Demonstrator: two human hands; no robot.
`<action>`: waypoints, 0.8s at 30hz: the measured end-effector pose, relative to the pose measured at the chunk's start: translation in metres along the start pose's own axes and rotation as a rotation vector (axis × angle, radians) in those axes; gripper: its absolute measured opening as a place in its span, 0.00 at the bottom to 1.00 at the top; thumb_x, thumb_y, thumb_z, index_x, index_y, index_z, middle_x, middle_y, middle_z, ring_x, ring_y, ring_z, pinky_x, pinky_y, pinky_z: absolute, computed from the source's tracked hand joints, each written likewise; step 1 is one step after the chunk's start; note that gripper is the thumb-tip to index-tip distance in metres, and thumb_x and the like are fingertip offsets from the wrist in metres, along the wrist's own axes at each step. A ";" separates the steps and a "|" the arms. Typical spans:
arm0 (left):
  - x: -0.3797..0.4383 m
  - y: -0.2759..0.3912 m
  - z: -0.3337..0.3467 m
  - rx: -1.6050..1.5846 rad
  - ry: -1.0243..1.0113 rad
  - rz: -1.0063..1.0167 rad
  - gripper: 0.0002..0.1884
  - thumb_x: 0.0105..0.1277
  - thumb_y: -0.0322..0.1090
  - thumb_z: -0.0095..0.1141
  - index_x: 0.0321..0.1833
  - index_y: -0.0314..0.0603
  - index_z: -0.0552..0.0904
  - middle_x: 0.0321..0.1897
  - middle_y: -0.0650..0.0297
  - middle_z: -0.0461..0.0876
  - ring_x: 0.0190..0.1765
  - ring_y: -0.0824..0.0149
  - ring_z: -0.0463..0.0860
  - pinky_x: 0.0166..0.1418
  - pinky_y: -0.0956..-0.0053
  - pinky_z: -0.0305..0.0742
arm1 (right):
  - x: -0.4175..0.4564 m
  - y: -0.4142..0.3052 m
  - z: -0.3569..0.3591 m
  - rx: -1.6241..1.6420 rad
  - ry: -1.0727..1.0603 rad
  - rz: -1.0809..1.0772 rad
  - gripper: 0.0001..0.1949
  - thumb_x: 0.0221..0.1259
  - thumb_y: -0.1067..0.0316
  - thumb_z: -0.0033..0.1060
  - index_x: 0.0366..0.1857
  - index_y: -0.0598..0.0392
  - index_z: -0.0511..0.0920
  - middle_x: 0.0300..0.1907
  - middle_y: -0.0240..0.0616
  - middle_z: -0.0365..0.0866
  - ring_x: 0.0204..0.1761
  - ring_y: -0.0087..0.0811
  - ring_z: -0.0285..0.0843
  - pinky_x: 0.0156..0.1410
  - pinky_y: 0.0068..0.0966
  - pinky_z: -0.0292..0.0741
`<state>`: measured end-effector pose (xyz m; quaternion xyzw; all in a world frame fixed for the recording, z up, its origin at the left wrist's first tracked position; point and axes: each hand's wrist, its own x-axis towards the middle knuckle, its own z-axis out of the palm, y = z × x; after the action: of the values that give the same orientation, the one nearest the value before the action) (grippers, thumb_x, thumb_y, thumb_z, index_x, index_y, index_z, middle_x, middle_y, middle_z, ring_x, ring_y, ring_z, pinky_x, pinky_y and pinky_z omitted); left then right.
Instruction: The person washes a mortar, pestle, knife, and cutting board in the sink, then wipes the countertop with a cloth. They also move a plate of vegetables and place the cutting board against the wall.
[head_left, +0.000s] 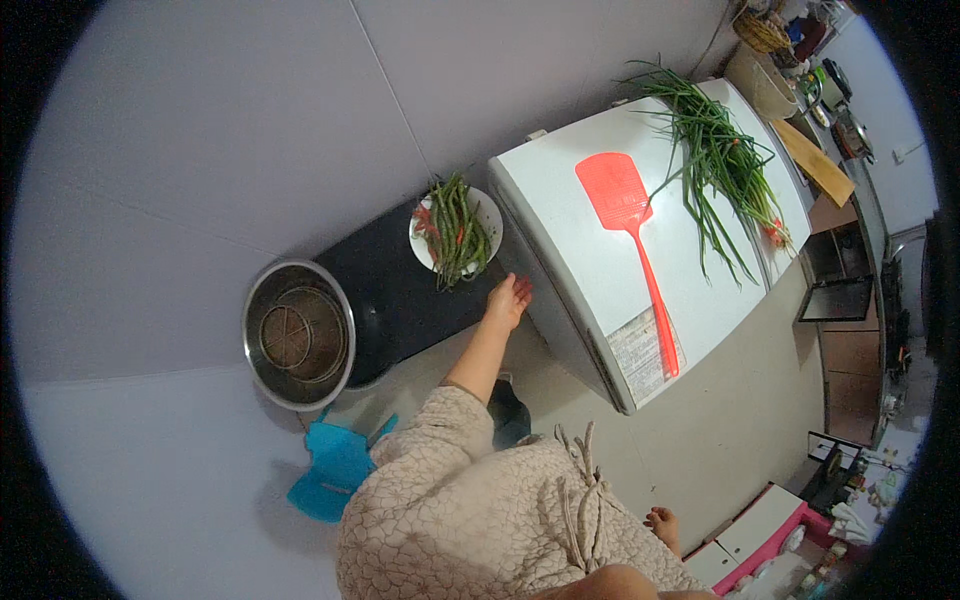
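Note:
My left hand (510, 301) reaches out with its fingers a little apart and holds nothing, between a dark tabletop and a white chest freezer. Just beyond it is a white bowl (491, 214) of long green beans (454, 232) with some red pieces. My right hand (662, 523) hangs low at my side, its fingers loosely curled, with no object visible in it. On the freezer's lid (555, 180) lie a red fly swatter (616, 191) and a bunch of green onions (720, 161). A metal basin (251, 330) with round wire strainers (289, 337) stands at the left.
The dark tabletop (397, 300) runs along the wall, beside a blue plastic chair (334, 465). A wooden board (814, 161) and a pale tub (757, 79) are past the freezer. Farther right are a kitchen counter (870, 195) and a white and pink cabinet (757, 525).

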<state>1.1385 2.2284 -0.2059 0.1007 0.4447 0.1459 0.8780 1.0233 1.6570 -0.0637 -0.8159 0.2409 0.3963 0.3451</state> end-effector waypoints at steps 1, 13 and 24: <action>0.010 -0.003 0.012 -0.073 0.057 0.004 0.17 0.62 0.39 0.46 0.51 0.39 0.67 0.43 0.60 0.73 0.41 0.65 0.73 0.40 0.72 0.70 | -0.009 -0.012 0.001 -0.047 -0.028 -0.014 0.10 0.53 0.69 0.49 0.38 0.59 0.70 0.28 0.36 0.75 0.25 0.28 0.75 0.25 0.22 0.68; 0.051 0.029 0.025 -0.379 0.081 0.264 0.15 0.64 0.38 0.43 0.51 0.40 0.67 0.37 0.62 0.74 0.37 0.70 0.73 0.37 0.80 0.71 | -0.006 -0.010 -0.018 -0.293 -0.004 0.255 0.11 0.55 0.67 0.49 0.39 0.61 0.71 0.30 0.39 0.75 0.32 0.31 0.74 0.34 0.25 0.71; -0.109 -0.032 0.014 -0.020 0.111 0.511 0.11 0.57 0.27 0.45 0.43 0.28 0.69 0.33 0.53 0.74 0.34 0.63 0.75 0.36 0.76 0.72 | 0.168 0.235 -0.093 -0.324 0.013 0.305 0.09 0.53 0.67 0.52 0.28 0.64 0.75 0.23 0.39 0.75 0.27 0.27 0.73 0.31 0.25 0.71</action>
<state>1.0938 2.1597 -0.1261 0.1929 0.4507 0.3728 0.7879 1.0071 1.4146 -0.2459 -0.8174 0.2969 0.4722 0.1443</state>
